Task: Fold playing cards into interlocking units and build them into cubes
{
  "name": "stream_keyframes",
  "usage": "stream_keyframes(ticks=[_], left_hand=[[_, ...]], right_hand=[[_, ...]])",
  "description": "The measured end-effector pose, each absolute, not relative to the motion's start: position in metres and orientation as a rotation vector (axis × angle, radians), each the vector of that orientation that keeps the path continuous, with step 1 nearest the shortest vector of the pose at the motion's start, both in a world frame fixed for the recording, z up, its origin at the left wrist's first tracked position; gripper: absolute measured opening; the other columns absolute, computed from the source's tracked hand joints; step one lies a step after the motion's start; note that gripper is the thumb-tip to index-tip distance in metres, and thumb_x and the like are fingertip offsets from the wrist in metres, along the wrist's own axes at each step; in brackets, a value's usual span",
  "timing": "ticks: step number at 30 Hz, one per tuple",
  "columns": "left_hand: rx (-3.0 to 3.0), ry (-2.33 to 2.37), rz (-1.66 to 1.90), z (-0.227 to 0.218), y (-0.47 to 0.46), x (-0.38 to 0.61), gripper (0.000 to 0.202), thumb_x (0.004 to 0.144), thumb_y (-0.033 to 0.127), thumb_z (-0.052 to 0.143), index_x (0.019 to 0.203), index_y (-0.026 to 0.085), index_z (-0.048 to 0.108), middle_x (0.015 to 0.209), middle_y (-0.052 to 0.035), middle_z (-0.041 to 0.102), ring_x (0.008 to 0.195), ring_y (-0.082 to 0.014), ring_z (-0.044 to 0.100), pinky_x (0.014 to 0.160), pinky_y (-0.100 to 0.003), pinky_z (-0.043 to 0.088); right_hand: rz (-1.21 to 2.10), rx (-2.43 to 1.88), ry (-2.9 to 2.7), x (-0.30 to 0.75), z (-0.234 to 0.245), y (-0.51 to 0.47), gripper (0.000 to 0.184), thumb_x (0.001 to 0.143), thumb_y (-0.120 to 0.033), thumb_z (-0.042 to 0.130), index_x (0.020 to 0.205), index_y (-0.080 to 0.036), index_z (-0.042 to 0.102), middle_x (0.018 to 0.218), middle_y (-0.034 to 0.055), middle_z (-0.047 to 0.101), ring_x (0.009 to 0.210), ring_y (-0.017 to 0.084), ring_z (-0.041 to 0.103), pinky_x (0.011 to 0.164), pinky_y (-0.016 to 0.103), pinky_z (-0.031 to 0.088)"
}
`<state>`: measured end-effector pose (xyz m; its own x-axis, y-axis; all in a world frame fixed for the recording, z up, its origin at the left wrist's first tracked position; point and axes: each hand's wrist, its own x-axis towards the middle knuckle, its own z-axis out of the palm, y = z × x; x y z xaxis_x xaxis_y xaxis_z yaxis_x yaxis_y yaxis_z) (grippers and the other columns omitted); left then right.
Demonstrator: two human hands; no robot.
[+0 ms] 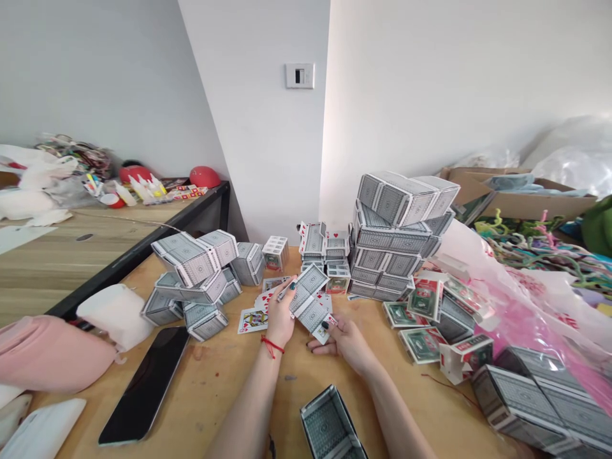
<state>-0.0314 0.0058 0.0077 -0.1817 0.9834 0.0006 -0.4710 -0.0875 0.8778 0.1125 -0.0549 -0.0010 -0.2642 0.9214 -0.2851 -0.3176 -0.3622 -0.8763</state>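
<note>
My left hand (282, 312), with a red cord at the wrist, closes on grey-backed playing cards (306, 296) that lie across one another. At their lower right end, the fingers of my right hand (342, 338) pinch a card edge. Loose face-up cards, among them a queen (253, 320), lie on the table behind my left hand. Close to me stands an open box made of cards (329, 424). Past my hands is a stack of cards (313, 241) with a heart card beside it.
Card boxes are piled tall (392, 242) at the right and lower (196, 274) at the left. Green-and-red card packs (423, 344) lie on the right beside pink plastic (535, 319). A phone (146, 382) and a pink roll (48, 354) lie on the left.
</note>
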Motion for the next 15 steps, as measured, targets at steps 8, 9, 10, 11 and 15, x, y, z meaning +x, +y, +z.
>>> stream_keyframes(ticks=[8, 9, 10, 11, 15], left_hand=[[0.716, 0.922, 1.544, 0.0124, 0.0066, -0.0312, 0.031, 0.069, 0.029, 0.064, 0.099, 0.02, 0.064, 0.109, -0.0059, 0.063, 0.107, -0.021, 0.054, 0.095, -0.033, 0.039], [0.709, 0.92, 1.55, 0.0119, 0.0067, -0.0304, 0.032, 0.069, 0.028, 0.064, 0.1, 0.02, 0.064, 0.108, -0.0059, 0.063, 0.106, -0.0208, 0.054, 0.095, -0.033, 0.039], [0.702, 0.92, 1.558, 0.0112, 0.0068, -0.0295, 0.032, 0.069, 0.028, 0.065, 0.1, 0.02, 0.064, 0.108, -0.0059, 0.063, 0.106, -0.0208, 0.054, 0.095, -0.034, 0.039], [0.695, 0.922, 1.568, 0.0103, 0.0069, -0.0284, 0.033, 0.069, 0.028, 0.065, 0.101, 0.02, 0.064, 0.108, -0.0058, 0.063, 0.106, -0.0207, 0.054, 0.095, -0.034, 0.039], [0.694, 0.941, 1.585, 0.0074, 0.0073, -0.025, 0.035, 0.069, 0.029, 0.065, 0.103, 0.021, 0.063, 0.11, -0.006, 0.062, 0.106, -0.0211, 0.054, 0.094, -0.035, 0.04]], right_hand=[[1.767, -1.143, -0.855, 0.1078, 0.0022, -0.0543, 0.022, 0.078, -0.035, 0.053, 0.073, -0.015, 0.047, 0.058, 0.0065, 0.065, 0.048, 0.017, 0.065, 0.044, 0.023, 0.053], [1.75, -1.141, -0.838, 0.1072, 0.0022, -0.0542, 0.023, 0.078, -0.036, 0.054, 0.073, -0.015, 0.047, 0.059, 0.0065, 0.065, 0.048, 0.017, 0.065, 0.044, 0.023, 0.053], [1.739, -1.139, -0.822, 0.1069, 0.0021, -0.0542, 0.023, 0.077, -0.036, 0.055, 0.072, -0.015, 0.047, 0.059, 0.0067, 0.065, 0.048, 0.017, 0.065, 0.044, 0.023, 0.053], [1.734, -1.133, -0.809, 0.1069, 0.002, -0.0543, 0.023, 0.077, -0.036, 0.055, 0.072, -0.015, 0.047, 0.06, 0.0069, 0.065, 0.048, 0.017, 0.065, 0.044, 0.023, 0.053], [1.757, -1.083, -0.786, 0.11, 0.0011, -0.0551, 0.022, 0.078, -0.034, 0.056, 0.075, -0.014, 0.049, 0.062, 0.0084, 0.066, 0.051, 0.017, 0.066, 0.046, 0.023, 0.053]])
